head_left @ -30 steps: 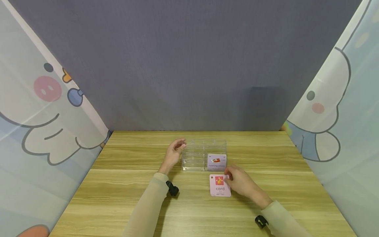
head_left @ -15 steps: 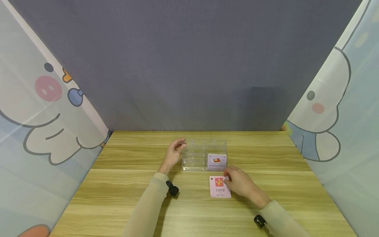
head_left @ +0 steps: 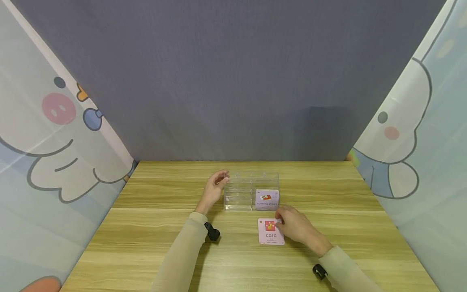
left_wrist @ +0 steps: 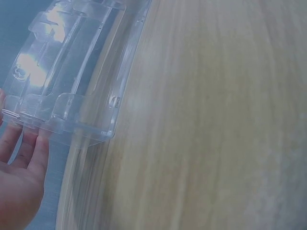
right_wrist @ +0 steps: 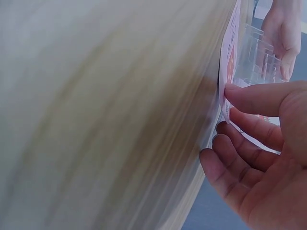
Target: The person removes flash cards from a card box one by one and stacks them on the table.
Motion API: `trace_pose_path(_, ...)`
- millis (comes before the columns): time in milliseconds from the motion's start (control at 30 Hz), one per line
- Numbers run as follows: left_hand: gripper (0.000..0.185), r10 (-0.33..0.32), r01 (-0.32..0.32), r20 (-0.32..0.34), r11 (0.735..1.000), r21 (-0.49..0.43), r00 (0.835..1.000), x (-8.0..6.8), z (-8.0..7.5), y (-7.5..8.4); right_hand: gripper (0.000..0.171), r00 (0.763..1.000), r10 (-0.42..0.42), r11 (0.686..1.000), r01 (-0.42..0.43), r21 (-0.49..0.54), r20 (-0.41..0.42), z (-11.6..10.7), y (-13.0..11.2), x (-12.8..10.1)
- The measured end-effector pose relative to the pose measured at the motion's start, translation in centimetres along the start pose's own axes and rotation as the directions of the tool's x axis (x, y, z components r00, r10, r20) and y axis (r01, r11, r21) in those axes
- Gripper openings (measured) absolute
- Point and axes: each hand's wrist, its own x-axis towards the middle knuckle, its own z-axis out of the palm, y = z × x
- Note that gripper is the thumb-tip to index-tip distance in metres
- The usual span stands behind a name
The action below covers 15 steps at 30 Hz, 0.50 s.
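Observation:
A clear plastic card holder [head_left: 243, 190] stands on the wooden table [head_left: 153, 227]. My left hand [head_left: 216, 185] grips its left end, thumb and fingers [left_wrist: 29, 152] on either side of the end wall [left_wrist: 72, 81]. A card printed "running shoes" [head_left: 267, 199] stands in the holder's front right slot. In front of it lies a pink card printed "card" [head_left: 270, 232]. My right hand [head_left: 294, 225] pinches its upper right corner. In the right wrist view the thumb [right_wrist: 254, 96] lies on the card's edge [right_wrist: 230, 57] and the fingers curl beneath.
Grey cloth hangs behind the table, and cartoon-printed curtains [head_left: 54, 134] close in both sides. The holder's other slots [right_wrist: 256, 62] show no cards. Black wrist cameras [head_left: 212, 233] sit on both sleeves.
The pink card and my right hand have slid slightly toward me. The left hand and the holder have not moved.

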Motion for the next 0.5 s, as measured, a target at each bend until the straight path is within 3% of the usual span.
trace_pose_path(133,0.035,-0.008,0.008,-0.015,1.0,-0.004,1.0,0.4,0.1,-1.4,0.014,1.0,-0.004,1.0,0.004,-0.01,0.001,0.0,0.1,0.1)
trace_pose_path(500,0.036,-0.002,0.001,-0.036,1.0,-0.005,0.999,0.4,0.1,-1.7,0.017,1.0,-0.012,0.999,0.012,-0.038,0.014,0.1,0.4,0.2)
